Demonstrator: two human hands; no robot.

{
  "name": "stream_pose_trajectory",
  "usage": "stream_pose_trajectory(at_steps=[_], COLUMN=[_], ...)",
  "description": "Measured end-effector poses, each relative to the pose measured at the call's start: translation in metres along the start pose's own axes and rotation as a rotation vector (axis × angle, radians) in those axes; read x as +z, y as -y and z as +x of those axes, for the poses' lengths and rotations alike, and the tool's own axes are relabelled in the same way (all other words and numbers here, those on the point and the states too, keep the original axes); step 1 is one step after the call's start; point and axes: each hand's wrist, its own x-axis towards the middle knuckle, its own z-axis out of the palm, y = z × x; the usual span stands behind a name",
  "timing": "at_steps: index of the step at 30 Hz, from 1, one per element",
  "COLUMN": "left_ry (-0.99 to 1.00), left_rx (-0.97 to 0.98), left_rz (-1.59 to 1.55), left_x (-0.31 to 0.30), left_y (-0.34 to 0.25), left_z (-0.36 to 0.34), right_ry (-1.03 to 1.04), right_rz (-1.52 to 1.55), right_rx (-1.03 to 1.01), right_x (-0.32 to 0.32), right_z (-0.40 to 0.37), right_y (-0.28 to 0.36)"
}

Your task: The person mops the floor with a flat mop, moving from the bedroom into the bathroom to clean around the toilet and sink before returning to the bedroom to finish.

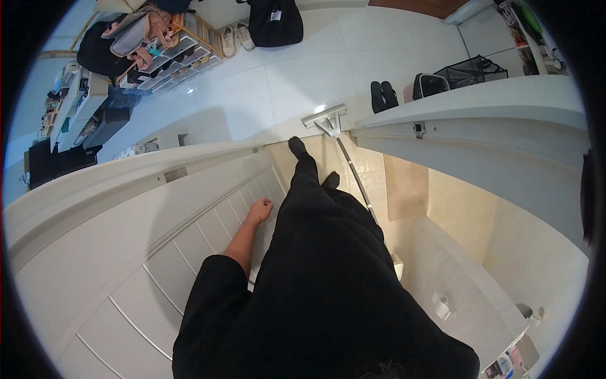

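Note:
My left hand [260, 211] hangs beside my left thigh, close to the white panelled door [189, 237]. Its fingers are loosely curled, with nothing visible in them. A flat-headed floor mop [353, 165] stands by my feet, its wide head [324, 116] on the white tiles at the doorway. The pole slants back along my right side and disappears behind my black clothes. My right hand is out of sight, so whatever it holds cannot be seen.
White door frame pieces flank the doorway. Beyond lie black slippers [384, 96], a mesh basket [472, 72], a black bag [275, 23], pale shoes [236, 39] and a loaded shoe rack [170, 63]. A toilet roll [444, 307] hangs at lower right.

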Motion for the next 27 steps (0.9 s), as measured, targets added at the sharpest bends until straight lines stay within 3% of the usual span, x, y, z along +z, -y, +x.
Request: stream_pose_trajectory(at_steps=[2, 5, 7, 11, 13, 16, 20, 22, 23, 27], left_ry=[-0.015, 0.013, 0.001, 0.049, 0.049, 0.051, 0.056, 0.071, 0.082, 0.116], left_rx=[-0.019, -0.043, -0.034, -0.005, 0.076, 0.175, 0.235, 0.301, 0.309, 0.362], left_rz=[0.000, 0.029, 0.053, 0.109, 0.219, 0.309, 0.272, 0.313, 0.311, 0.282], left_x=[-0.003, -0.011, -0.016, -0.032, -0.047, -0.063, -0.077, -0.078, -0.077, -0.074], left_y=[0.000, -0.007, -0.016, -0.040, -0.069, -0.101, -0.141, -0.161, -0.169, -0.193], left_z=[-0.002, 0.001, 0.003, 0.014, 0.020, 0.045, 0.080, 0.100, 0.109, 0.127], right_ry=[0.003, 0.004, 0.051, -0.057, 0.007, 0.040, 0.094, 0.104, 0.206, 0.166], right_rz=[0.004, 0.031, 0.095, 0.256, 0.413, 0.466, 0.337, 0.339, 0.282, 0.264], right_rx=[0.073, -0.076, -0.151, -0.297, -0.276, -0.248, -0.193, -0.100, -0.081, 0.011], right_x=[0.002, 0.022, -0.025, -0.073, -0.115, -0.130, -0.087, -0.038, -0.015, -0.005], right_z=[0.005, 0.070, 0.100, 0.182, 0.174, 0.154, 0.111, 0.077, 0.060, -0.008], right_y=[0.014, 0.042, 0.110, 0.235, 0.294, 0.329, 0.274, 0.215, 0.180, 0.132])
